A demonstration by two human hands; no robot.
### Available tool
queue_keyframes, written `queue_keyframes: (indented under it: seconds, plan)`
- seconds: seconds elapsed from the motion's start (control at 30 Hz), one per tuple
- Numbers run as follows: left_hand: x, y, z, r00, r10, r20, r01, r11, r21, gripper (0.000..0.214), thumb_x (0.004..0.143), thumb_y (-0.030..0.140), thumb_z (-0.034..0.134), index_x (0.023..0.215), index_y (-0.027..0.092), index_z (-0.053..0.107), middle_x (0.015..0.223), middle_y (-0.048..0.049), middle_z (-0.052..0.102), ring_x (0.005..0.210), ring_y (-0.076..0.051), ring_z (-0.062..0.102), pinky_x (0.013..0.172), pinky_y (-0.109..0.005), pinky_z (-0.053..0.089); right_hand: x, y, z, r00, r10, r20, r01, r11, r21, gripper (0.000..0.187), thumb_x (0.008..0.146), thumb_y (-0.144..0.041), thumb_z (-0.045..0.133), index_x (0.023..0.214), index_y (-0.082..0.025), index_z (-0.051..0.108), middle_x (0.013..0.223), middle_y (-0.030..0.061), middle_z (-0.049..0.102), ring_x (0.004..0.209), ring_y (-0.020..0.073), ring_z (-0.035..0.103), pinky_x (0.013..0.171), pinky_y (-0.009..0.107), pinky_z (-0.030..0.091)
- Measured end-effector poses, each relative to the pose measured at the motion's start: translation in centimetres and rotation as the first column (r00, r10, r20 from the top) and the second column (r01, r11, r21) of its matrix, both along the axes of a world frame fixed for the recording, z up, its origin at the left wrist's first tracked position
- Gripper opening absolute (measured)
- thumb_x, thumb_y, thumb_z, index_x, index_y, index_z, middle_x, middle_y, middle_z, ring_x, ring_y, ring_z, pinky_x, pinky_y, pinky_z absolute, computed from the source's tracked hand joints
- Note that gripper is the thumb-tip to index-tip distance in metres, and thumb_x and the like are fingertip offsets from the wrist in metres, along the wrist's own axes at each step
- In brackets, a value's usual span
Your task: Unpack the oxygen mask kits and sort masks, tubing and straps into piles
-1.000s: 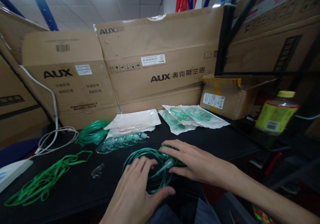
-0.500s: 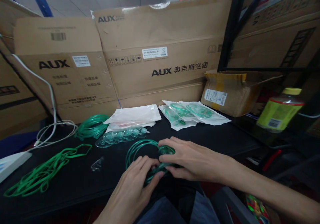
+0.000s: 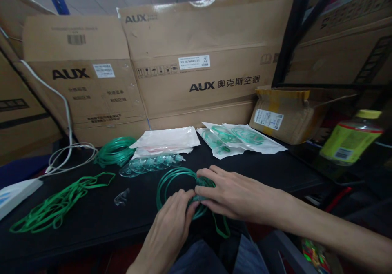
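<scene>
A coil of green tubing [image 3: 171, 181] lies at the near edge of the black table [image 3: 269, 172]. My left hand [image 3: 170, 225] and my right hand [image 3: 228, 194] meet over its right side, fingers closed on the tubing and a clear green mask part [image 3: 204, 181]. A green elastic loop [image 3: 221, 227] hangs from under my right hand over the table edge.
Loose green elastic bands [image 3: 58, 202], a second green tubing coil [image 3: 116, 151], a row of clear masks [image 3: 150, 163], a small clear piece [image 3: 121, 197], flat white pouches [image 3: 167, 139], sealed mask packs [image 3: 239, 139]. Cardboard boxes [image 3: 202, 61] stand behind; a yellow-capped bottle [image 3: 352, 139] is at right.
My left hand slid from flat on the coil to its right side and pinched it beside my right hand. A green elastic loop now hangs over the table edge.
</scene>
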State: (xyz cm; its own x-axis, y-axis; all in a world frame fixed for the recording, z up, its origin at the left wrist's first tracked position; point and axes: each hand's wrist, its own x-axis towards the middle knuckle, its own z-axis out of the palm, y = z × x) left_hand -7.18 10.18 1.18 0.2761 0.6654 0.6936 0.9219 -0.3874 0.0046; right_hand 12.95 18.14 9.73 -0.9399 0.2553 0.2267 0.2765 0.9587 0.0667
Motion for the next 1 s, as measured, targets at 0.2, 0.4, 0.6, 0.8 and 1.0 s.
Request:
queue_keyframes:
  seconds: [0.2, 0.4, 0.6, 0.8, 1.0]
  plan:
    - [0.2, 0.3, -0.5, 0.999, 0.044, -0.020, -0.042, 0.995, 0.096, 0.024, 0.108, 0.028, 0.030, 0.114, 0.020, 0.052, 0.093, -0.0053, 0.074, 0.086, -0.022, 0.076, 0.074, -0.034, 0.063, -0.1, -0.1, 0.6, 1.000, 0.003, 0.005, -0.003, 0.996, -0.086, 0.020, 0.103, -0.031, 0.051, 0.115, -0.020, 0.062, 0.121, 0.0120, 0.057, 0.110, 0.0269, 0.060, 0.087, 0.042, 0.058]
    - [0.2, 0.2, -0.4, 0.999, 0.015, -0.032, -0.013, 0.999, 0.039, 0.021, 0.106, 0.021, 0.033, 0.115, 0.021, 0.053, 0.089, -0.0049, 0.071, 0.078, -0.022, 0.072, 0.068, -0.034, 0.060, 0.2, -0.1, 0.6, 1.000, -0.016, 0.025, 0.019, 0.994, -0.107, 0.021, 0.103, -0.033, 0.050, 0.116, -0.023, 0.063, 0.123, 0.0109, 0.058, 0.106, 0.0252, 0.064, 0.083, 0.040, 0.059]
    - [-0.1, 0.2, 0.1, 0.998, -0.062, 0.014, 0.063, 0.993, -0.100, 0.023, 0.102, 0.011, 0.037, 0.114, 0.021, 0.054, 0.090, -0.0045, 0.067, 0.080, -0.022, 0.068, 0.074, -0.036, 0.058, 0.1, -0.4, -0.2, 1.000, -0.010, 0.010, 0.009, 0.994, 0.109, 0.019, 0.101, -0.030, 0.052, 0.113, -0.020, 0.063, 0.120, 0.0124, 0.061, 0.099, 0.0252, 0.060, 0.062, 0.030, 0.054]
    - [-0.1, -0.1, 0.8, 0.990, -0.096, 0.101, 0.115, 0.974, -0.195, 0.025, 0.096, 0.003, 0.037, 0.097, 0.021, 0.054, 0.086, -0.0030, 0.063, 0.078, -0.019, 0.064, 0.072, -0.032, 0.054, 0.8, -0.6, -0.6, 0.992, 0.124, 0.021, -0.121, 0.899, 0.421, 0.029, 0.102, -0.021, 0.044, 0.122, -0.013, 0.063, 0.130, 0.0192, 0.062, 0.096, 0.0271, 0.060, 0.063, 0.034, 0.051]
    - [0.3, -0.2, 1.2, 0.989, -0.112, 0.096, 0.130, 0.969, -0.211, 0.026, 0.096, 0.003, 0.036, 0.096, 0.021, 0.056, 0.082, -0.0023, 0.062, 0.075, -0.020, 0.062, 0.068, -0.031, 0.051, 1.2, -0.6, -1.0, 0.983, 0.182, 0.005, -0.165, 0.875, 0.454, 0.031, 0.102, -0.020, 0.041, 0.122, -0.014, 0.065, 0.131, 0.0165, 0.065, 0.095, 0.0254, 0.063, 0.066, 0.035, 0.050]
